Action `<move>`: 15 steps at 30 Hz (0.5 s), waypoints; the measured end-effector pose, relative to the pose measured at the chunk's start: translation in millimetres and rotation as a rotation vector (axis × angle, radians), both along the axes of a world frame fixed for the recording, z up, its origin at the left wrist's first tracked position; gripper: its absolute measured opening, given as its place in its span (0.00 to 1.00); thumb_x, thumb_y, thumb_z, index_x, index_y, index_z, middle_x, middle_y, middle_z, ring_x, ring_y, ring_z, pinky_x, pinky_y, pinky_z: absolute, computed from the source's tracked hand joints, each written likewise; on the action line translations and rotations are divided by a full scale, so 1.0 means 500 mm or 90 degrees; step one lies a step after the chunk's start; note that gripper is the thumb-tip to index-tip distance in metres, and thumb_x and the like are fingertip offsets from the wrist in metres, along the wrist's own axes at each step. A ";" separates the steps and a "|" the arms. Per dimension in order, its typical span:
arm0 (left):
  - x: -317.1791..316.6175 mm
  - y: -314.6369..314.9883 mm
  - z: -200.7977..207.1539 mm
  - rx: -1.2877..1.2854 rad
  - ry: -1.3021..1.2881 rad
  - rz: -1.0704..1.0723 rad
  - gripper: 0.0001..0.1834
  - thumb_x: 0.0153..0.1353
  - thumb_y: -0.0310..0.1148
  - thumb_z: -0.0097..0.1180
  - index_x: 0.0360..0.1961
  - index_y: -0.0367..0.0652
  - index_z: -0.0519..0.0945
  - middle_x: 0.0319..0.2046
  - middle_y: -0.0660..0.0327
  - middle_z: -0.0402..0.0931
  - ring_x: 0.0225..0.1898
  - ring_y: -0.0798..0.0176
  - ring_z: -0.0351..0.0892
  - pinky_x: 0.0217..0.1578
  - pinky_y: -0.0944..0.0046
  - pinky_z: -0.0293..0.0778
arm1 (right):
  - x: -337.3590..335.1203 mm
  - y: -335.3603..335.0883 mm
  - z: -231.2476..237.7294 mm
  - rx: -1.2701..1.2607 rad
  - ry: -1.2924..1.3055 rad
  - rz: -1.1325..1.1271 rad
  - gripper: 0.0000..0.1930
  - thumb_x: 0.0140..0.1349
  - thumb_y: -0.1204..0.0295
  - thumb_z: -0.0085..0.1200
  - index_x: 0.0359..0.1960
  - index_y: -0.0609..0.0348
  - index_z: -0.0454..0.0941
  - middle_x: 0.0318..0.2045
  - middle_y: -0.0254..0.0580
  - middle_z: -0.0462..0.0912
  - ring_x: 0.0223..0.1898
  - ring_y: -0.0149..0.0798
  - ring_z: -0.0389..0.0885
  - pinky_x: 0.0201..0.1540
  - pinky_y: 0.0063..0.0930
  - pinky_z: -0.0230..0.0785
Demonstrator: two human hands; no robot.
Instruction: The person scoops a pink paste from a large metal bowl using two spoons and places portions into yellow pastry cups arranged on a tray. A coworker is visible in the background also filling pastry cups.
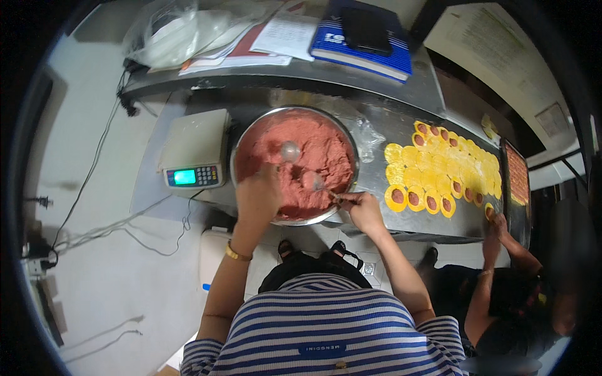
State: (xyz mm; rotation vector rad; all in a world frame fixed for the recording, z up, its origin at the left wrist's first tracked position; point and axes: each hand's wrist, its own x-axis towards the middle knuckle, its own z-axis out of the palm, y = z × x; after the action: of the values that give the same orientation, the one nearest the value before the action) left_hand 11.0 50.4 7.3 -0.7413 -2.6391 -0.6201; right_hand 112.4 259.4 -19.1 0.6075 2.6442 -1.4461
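Note:
In front of me stands a wide metal bowl (307, 220) filled with pink ground meat (266, 141). My right hand (364, 211), at the bowl's near right rim, is closed around the handle of a spoon (313, 182). The spoon's rounded end rests in the meat. Over the near left part of the bowl is my left hand (258, 195), smeared by motion, its fingers hidden against the meat. A second round, shiny piece (290, 151) lies on the meat farther back; its kind is unclear.
A digital scale (197, 147) sits left of the bowl. On the right lie yellow round wrappers (426, 166), several topped with meat, beside a filled tray (517, 175). A co-worker's hands (495, 229) touch a wrapper there. Papers (285, 34), a blue book (364, 47) and a phone lie on the shelf.

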 end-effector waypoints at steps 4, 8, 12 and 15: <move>-0.025 -0.007 0.033 0.057 -0.007 -0.005 0.05 0.55 0.27 0.46 0.29 0.42 0.75 0.21 0.50 0.76 0.23 0.44 0.77 0.23 0.50 0.72 | 0.061 0.069 -0.009 -0.342 0.033 -0.114 0.10 0.55 0.78 0.50 0.37 0.59 0.83 0.18 0.25 0.74 0.20 0.20 0.62 0.23 0.17 0.55; -0.019 -0.004 0.026 0.077 -0.055 0.003 0.07 0.57 0.27 0.44 0.27 0.38 0.75 0.22 0.47 0.76 0.25 0.43 0.77 0.26 0.51 0.71 | 0.172 0.197 0.038 -0.184 0.205 -0.344 0.11 0.58 0.79 0.46 0.37 0.61 0.82 0.21 0.24 0.74 0.22 0.23 0.62 0.26 0.17 0.56; 0.008 -0.015 0.006 0.049 -0.128 0.022 0.09 0.58 0.27 0.45 0.24 0.35 0.74 0.22 0.47 0.76 0.25 0.43 0.77 0.25 0.52 0.70 | 0.294 0.335 0.075 0.483 0.247 -0.588 0.11 0.57 0.77 0.49 0.40 0.61 0.80 0.33 0.48 0.83 0.30 0.44 0.82 0.32 0.35 0.72; 0.016 -0.007 -0.001 0.058 -0.127 0.012 0.09 0.58 0.27 0.45 0.24 0.35 0.74 0.22 0.47 0.76 0.25 0.44 0.77 0.26 0.52 0.69 | 0.282 0.400 0.021 0.712 0.056 -0.617 0.15 0.55 0.74 0.48 0.46 0.53 0.76 0.29 0.48 0.80 0.28 0.51 0.80 0.29 0.39 0.72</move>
State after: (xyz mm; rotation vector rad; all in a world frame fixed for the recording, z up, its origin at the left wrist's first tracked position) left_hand 19.0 47.0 6.6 -0.6571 -2.7713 -0.8427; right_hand 253.5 459.6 -8.8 2.0914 3.1468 0.2724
